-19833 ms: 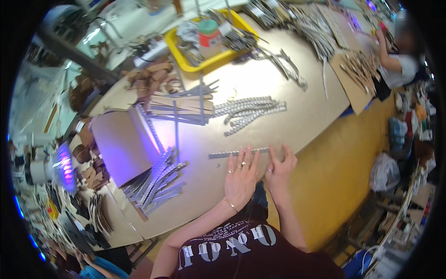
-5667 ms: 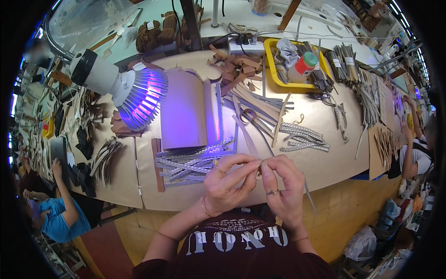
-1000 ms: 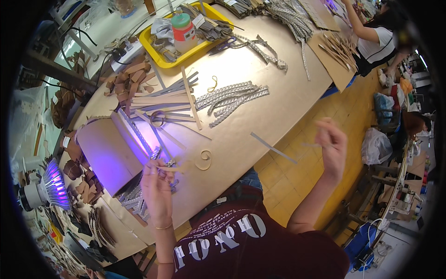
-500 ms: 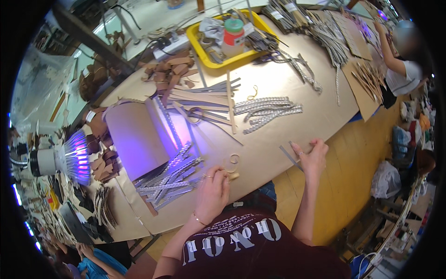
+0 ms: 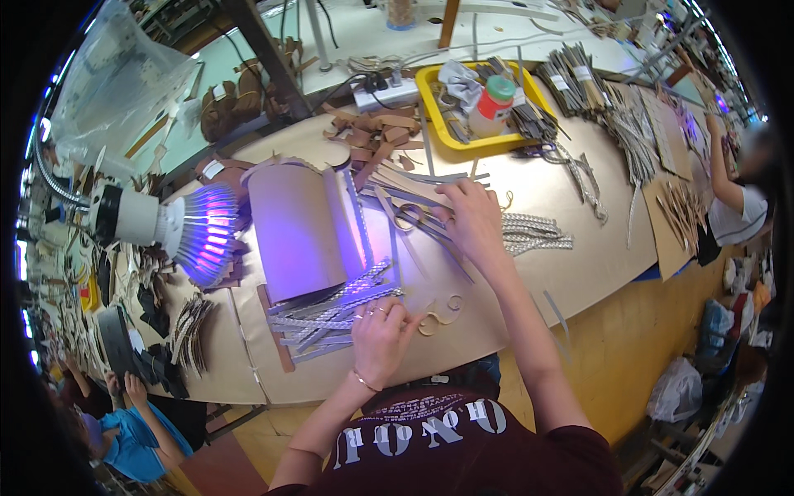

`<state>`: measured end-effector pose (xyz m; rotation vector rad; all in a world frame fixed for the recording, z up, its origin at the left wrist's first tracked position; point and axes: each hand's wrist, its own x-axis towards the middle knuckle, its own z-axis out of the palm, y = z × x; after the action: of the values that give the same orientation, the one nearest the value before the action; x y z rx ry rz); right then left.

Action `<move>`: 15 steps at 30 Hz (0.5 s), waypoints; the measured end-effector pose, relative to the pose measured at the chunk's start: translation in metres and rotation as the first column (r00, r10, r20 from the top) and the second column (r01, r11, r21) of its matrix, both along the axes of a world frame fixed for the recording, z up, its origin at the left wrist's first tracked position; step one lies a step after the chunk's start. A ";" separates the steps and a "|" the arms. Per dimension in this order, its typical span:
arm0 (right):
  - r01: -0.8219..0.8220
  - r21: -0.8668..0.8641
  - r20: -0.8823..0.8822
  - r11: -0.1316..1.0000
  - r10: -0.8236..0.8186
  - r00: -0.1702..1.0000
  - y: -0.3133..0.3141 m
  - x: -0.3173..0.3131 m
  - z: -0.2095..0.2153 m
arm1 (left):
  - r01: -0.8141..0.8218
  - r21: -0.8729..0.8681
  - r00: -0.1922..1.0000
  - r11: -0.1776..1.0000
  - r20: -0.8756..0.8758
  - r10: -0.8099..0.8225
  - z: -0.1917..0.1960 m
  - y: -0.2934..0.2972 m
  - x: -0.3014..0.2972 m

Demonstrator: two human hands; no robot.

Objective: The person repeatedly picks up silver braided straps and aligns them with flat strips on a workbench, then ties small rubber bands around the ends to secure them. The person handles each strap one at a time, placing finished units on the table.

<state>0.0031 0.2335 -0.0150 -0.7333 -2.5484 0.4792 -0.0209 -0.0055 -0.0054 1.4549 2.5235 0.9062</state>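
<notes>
Strips (image 5: 331, 318), silvery, patterned, loosely heaped.

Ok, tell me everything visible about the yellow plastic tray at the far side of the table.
The yellow plastic tray is shallow and rectangular with a raised rim, lying flat and slightly skewed on the pale worktable. It holds a white bottle with green cap, a grey cloth and dark strips. Neither hand touches it; the right hand is nearest.

a yellow tray (image 5: 430, 116) at the far side of the wooden table (image 5: 595, 256) holds a white bottle with a green cap (image 5: 490, 106). a lamp (image 5: 169, 227) casts purple light over a curved sheet (image 5: 291, 227). brown leather scraps (image 5: 368, 136) lie near a power strip (image 5: 382, 93).
</notes>
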 end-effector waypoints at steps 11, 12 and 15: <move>-0.043 -0.237 0.018 0.971 0.049 0.999 0.017 -0.027 -0.005 | -0.137 0.296 0.953 0.945 0.299 0.045 0.030 0.006 -0.017; -0.039 -0.269 -0.004 0.962 0.040 0.999 0.016 -0.027 -0.001 | -0.171 0.279 0.940 0.945 0.334 0.071 0.035 0.009 -0.023; -0.231 -0.201 -0.228 0.952 0.184 0.956 0.006 -0.020 0.017 | -0.264 0.355 0.874 0.897 0.482 0.066 0.047 0.022 -0.048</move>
<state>-0.0166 0.2395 0.0020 -0.4608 -2.4085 0.8810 -0.0684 0.0166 0.0412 0.9322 2.2004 1.6738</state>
